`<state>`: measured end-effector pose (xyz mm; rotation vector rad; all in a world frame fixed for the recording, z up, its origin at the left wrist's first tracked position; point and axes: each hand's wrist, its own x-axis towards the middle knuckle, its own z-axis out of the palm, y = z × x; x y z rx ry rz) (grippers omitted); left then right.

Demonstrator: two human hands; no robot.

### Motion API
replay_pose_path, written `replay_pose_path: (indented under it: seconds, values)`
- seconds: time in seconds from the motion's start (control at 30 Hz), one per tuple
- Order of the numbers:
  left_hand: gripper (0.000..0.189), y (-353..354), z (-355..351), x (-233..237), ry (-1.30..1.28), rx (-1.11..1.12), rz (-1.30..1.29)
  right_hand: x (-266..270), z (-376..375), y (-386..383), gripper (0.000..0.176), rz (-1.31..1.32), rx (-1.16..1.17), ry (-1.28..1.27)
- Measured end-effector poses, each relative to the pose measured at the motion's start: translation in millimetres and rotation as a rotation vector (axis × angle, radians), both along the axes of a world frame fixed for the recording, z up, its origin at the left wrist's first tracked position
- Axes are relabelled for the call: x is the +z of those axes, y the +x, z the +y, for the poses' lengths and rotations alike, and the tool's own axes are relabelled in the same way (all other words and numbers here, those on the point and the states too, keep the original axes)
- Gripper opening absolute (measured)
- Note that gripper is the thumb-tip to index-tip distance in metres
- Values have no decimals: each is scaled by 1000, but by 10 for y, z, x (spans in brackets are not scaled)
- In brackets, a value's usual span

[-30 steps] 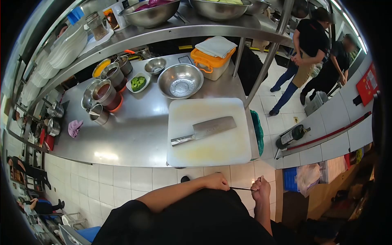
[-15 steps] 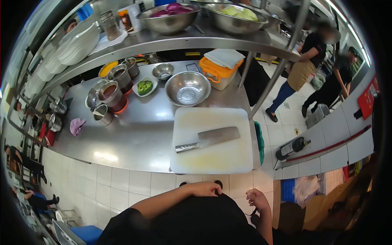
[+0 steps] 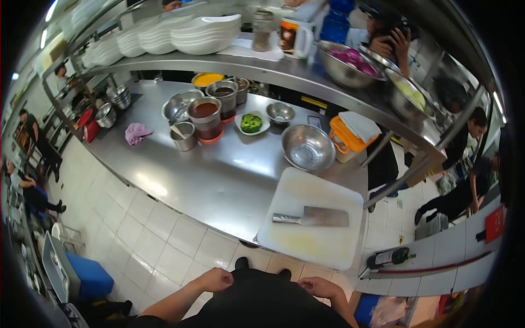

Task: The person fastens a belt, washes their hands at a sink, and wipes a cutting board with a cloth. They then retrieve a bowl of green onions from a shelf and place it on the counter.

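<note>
My left hand is closed with its fingers curled in, beside the left side of the black garment at my waist. On the garment's other side, my right hand has bent fingers pressed together near the cloth. What either hand grips, if anything, is hidden. Ahead of my right hand lies a white cutting board at the counter's near right corner. A cleaver rests flat on it, handle to the left. Neither hand touches the board or the cleaver.
The steel counter holds an empty steel bowl, a dish of green pieces, sauce containers and a pink cloth. White dishes stand on the shelf above. Several people are around; one raises their hands behind the shelf.
The view has turned left, so counter and board appear further right. My left hand has moved from the garment's front to its left side; my right hand is now lower, against its right side.
</note>
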<state>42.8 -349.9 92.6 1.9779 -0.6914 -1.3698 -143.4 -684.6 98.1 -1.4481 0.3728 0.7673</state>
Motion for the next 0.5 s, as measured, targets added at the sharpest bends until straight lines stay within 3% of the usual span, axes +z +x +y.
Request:
replay_pose_path:
  seconds: [0.07, 0.17, 0.37, 0.5]
  values:
    - [15, -21, 52, -163, -88, 85, -56, -248, -41, 44, 28, 64, 102, -105]
    - [17, 37, 125, -293, -152, 123, -128, 106, 86, 295, 30, 72, 275, -228]
    - [14, 259, 33, -277, -162, 106, -86, -239, 173, 160, 27, 183, 67, 58]
    - [16, 417, 61, -542, -184, -6, 35, -302, 260, 376, 25, 2, 213, -119]
